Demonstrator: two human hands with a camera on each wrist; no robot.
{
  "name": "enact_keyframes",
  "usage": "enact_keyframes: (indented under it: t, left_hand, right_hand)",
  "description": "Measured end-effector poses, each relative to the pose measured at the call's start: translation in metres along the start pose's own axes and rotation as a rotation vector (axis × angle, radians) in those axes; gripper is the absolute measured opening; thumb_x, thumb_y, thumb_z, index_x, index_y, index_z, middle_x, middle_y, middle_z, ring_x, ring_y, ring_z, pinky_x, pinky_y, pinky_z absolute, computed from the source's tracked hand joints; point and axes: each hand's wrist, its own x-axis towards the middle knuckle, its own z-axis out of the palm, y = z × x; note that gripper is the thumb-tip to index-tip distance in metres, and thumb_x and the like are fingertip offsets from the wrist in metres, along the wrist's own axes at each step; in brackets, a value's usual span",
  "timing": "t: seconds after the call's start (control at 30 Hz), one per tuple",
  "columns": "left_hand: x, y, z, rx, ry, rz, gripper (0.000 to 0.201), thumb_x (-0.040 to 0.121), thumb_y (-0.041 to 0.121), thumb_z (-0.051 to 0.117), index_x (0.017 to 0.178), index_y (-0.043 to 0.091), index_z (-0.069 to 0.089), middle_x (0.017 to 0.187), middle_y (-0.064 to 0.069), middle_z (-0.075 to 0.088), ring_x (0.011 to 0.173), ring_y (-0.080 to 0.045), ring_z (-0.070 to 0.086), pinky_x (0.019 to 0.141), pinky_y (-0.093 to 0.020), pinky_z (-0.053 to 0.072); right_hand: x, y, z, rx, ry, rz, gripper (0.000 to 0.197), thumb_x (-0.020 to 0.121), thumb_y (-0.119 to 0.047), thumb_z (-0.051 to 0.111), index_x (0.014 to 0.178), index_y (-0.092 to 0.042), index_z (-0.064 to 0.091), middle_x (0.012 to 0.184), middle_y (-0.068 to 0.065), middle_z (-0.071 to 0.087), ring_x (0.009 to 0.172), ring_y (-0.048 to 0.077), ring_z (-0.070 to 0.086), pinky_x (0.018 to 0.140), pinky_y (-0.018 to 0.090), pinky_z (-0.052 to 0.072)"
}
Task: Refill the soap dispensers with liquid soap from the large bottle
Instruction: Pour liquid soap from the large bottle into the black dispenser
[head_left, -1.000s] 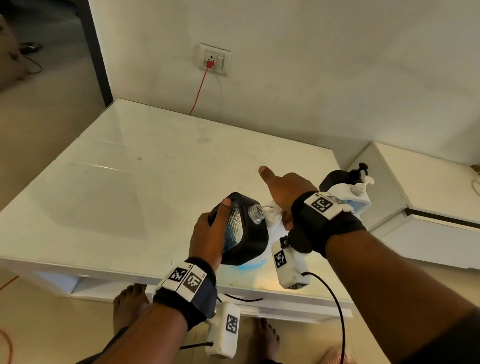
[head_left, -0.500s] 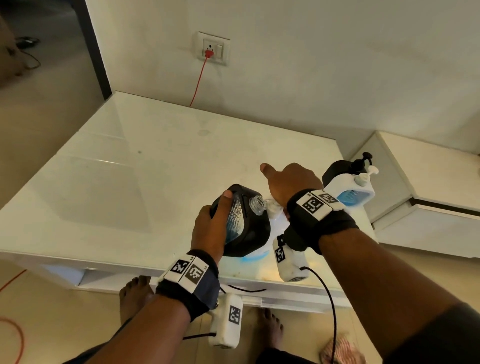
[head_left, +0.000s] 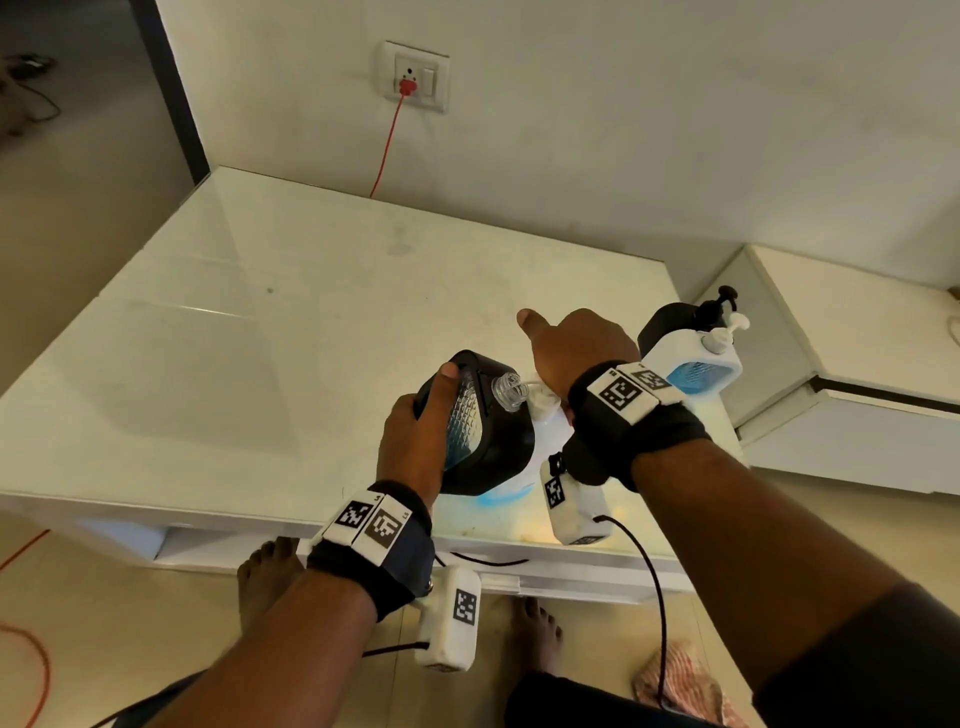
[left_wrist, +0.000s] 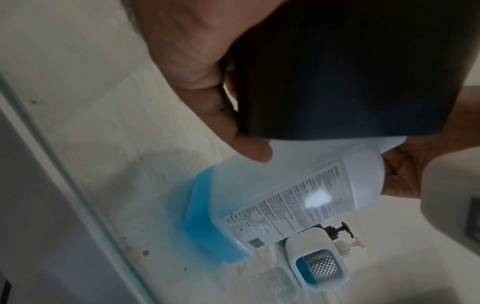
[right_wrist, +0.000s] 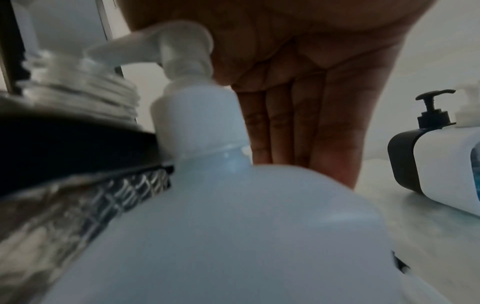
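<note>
My left hand (head_left: 415, 431) grips a black soap dispenser (head_left: 478, 431), tilted with its open clear threaded neck (head_left: 506, 392) toward the large bottle's white pump (right_wrist: 182, 47). The large translucent bottle (left_wrist: 285, 195) stands on the white table (head_left: 260, 338) near the front edge, with a little blue soap (left_wrist: 202, 216) at its bottom. My right hand (head_left: 576, 348) rests palm-down on the pump head, its fingers (right_wrist: 298, 113) straight behind the bottle's shoulder and the thumb out. The pump spout points at the dispenser's neck (right_wrist: 78, 86).
A white dispenser (head_left: 691, 364) holding blue soap and a black-pumped one (head_left: 670, 322) behind it stand at the table's right edge. A low white cabinet (head_left: 857, 364) sits to the right. A red cable (head_left: 387, 150) hangs from the wall socket. My bare feet and a cloth (head_left: 680, 680) are below the table's front edge.
</note>
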Motion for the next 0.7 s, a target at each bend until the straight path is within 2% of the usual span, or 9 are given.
enact_keyframes:
  t: [0.1,0.17,0.27,0.33,0.4,0.47,0.53,0.63,0.7]
  left_hand:
    - [0.001,-0.001,0.000,0.009,0.001,0.006,0.101,0.056,0.096,0.056,0.118,0.017,0.071,0.109,-0.006,0.076,0.102,-0.027,0.073,0.095,-0.051,0.059]
    - [0.001,-0.001,0.000,0.018,0.001,0.004,0.099,0.057,0.096,0.056,0.117,0.019,0.071,0.109,-0.004,0.076,0.102,-0.027,0.073,0.095,-0.051,0.059]
    - [-0.002,0.001,0.000,0.015,-0.007,0.007,0.102,0.054,0.096,0.055,0.120,0.020,0.068,0.112,-0.004,0.074,0.104,-0.026,0.071,0.096,-0.050,0.059]
    - [-0.003,0.002,0.001,0.013,-0.009,0.007,0.103,0.052,0.095,0.054,0.122,0.019,0.066,0.113,-0.004,0.073,0.105,-0.026,0.070,0.096,-0.050,0.059]
    - [-0.003,0.003,0.002,0.016,-0.002,0.001,0.103,0.052,0.095,0.054,0.121,0.020,0.066,0.113,-0.004,0.073,0.104,-0.026,0.070,0.096,-0.050,0.059]
    - [-0.004,0.004,0.001,0.017,0.002,-0.007,0.103,0.051,0.095,0.053,0.120,0.020,0.067,0.112,-0.004,0.073,0.103,-0.026,0.070,0.096,-0.050,0.059]
    - [-0.004,0.004,0.000,0.015,0.008,-0.019,0.098,0.057,0.093,0.056,0.120,0.019,0.066,0.113,-0.005,0.072,0.104,-0.027,0.070,0.096,-0.049,0.059]
    - [-0.002,0.001,0.001,0.012,0.017,-0.031,0.074,0.083,0.079,0.061,0.122,0.017,0.064,0.115,-0.006,0.071,0.105,-0.027,0.069,0.096,-0.049,0.058]
    - [0.000,0.000,0.000,0.011,0.020,-0.031,0.071,0.085,0.077,0.060,0.122,0.017,0.065,0.115,-0.006,0.072,0.104,-0.027,0.070,0.096,-0.048,0.059]
  right_hand:
    - [-0.004,0.000,0.000,-0.018,0.027,0.003,0.057,0.096,-0.065,0.036,0.081,-0.012,0.050,0.088,0.004,0.056,0.083,0.025,0.051,0.076,0.033,0.035]
    - [-0.006,-0.001,-0.003,-0.010,-0.008,0.001,0.064,0.094,-0.070,0.034,0.082,-0.009,0.052,0.085,0.003,0.060,0.081,0.026,0.056,0.076,0.034,0.040]
    - [-0.005,-0.005,-0.012,0.072,-0.113,0.001,0.076,0.089,-0.079,0.028,0.070,-0.012,0.058,0.070,0.007,0.064,0.078,0.031,0.065,0.084,0.042,0.054]
    - [-0.005,-0.007,-0.014,0.093,-0.139,-0.007,0.078,0.089,-0.080,0.026,0.065,-0.013,0.057,0.059,0.006,0.062,0.075,0.031,0.065,0.087,0.044,0.054]
    - [-0.004,-0.006,-0.013,0.081,-0.121,-0.018,0.076,0.091,-0.076,0.027,0.063,-0.013,0.058,0.052,0.002,0.062,0.070,0.028,0.064,0.084,0.041,0.054]
    - [-0.001,-0.005,-0.010,0.043,-0.091,-0.015,0.068,0.094,-0.070,0.032,0.074,-0.011,0.060,0.070,0.002,0.067,0.078,0.028,0.065,0.084,0.039,0.052]
    - [0.001,-0.004,-0.007,0.009,-0.064,-0.005,0.054,0.096,-0.060,0.040,0.084,-0.011,0.058,0.089,0.005,0.065,0.089,0.029,0.062,0.081,0.035,0.046]
    - [0.002,-0.001,-0.003,-0.021,-0.023,0.004,0.045,0.097,-0.051,0.045,0.072,-0.015,0.046,0.076,0.002,0.052,0.082,0.025,0.052,0.075,0.033,0.035]
    - [-0.001,-0.001,-0.002,-0.016,0.001,0.009,0.045,0.098,-0.051,0.044,0.070,-0.016,0.042,0.071,0.000,0.047,0.081,0.024,0.050,0.075,0.033,0.033]
